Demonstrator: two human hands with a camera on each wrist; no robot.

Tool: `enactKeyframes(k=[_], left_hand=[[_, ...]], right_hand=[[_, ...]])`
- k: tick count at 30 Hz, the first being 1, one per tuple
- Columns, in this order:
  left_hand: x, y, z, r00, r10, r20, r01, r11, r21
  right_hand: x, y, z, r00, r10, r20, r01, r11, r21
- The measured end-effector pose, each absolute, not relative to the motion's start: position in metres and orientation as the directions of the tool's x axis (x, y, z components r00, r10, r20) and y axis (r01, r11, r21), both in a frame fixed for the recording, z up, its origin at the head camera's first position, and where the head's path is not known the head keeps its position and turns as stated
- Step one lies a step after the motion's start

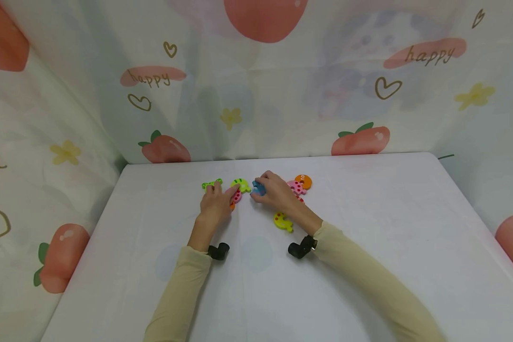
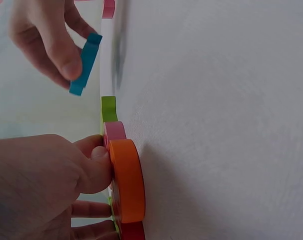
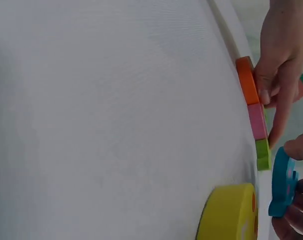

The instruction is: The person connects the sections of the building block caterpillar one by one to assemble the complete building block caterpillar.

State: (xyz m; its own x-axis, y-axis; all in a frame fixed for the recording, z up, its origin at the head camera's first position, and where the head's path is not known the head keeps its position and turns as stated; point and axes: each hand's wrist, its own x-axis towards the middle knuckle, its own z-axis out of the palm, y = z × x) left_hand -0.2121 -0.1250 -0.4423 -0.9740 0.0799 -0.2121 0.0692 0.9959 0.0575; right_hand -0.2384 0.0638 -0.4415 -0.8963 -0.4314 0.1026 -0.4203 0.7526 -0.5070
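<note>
My right hand (image 1: pixel 279 194) pinches a blue, flat toy piece (image 1: pixel 258 188) between thumb and fingers, raised above the table in both wrist views. My left hand (image 1: pixel 213 205) rests over a cluster of coloured pieces, fingers spread and fairly straight. Under or beside its fingers lie a green striped piece (image 1: pixel 241 184), a pink spotted piece (image 1: pixel 237 196) and an orange piece (image 2: pixel 129 181). The left thumb touches near the orange and pink edges. A bright green piece (image 1: pixel 207 185) sits by the left fingertips, and a red piece (image 2: pixel 133 231) is mostly hidden below the orange one.
A yellow spotted piece (image 1: pixel 283 222) lies below the right wrist. Right of the right hand are a pink spotted piece (image 1: pixel 297 187) and an orange round piece marked 10 (image 1: pixel 303 181); a red one is partly covered. The white table (image 1: pixel 367 213) meets a patterned cloth behind.
</note>
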Motion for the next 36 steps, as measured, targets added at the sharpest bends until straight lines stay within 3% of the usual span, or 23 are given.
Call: enactKeyframes(k=[30,36], left_hand=[[-0.215,-0.128,-0.442,-0.975,0.115,-0.189,0.11,0.993,0.034],[-0.214,-0.128,-0.441,-0.974,0.113,-0.197,0.107,0.993,0.039]], right_hand=[[-0.251,0.035,-0.457,-0.929,-0.357,0.099,-0.357,0.789,-0.5],[-0.25,0.033,-0.456,-0.931,-0.362,0.044,-0.337,0.81,-0.48]])
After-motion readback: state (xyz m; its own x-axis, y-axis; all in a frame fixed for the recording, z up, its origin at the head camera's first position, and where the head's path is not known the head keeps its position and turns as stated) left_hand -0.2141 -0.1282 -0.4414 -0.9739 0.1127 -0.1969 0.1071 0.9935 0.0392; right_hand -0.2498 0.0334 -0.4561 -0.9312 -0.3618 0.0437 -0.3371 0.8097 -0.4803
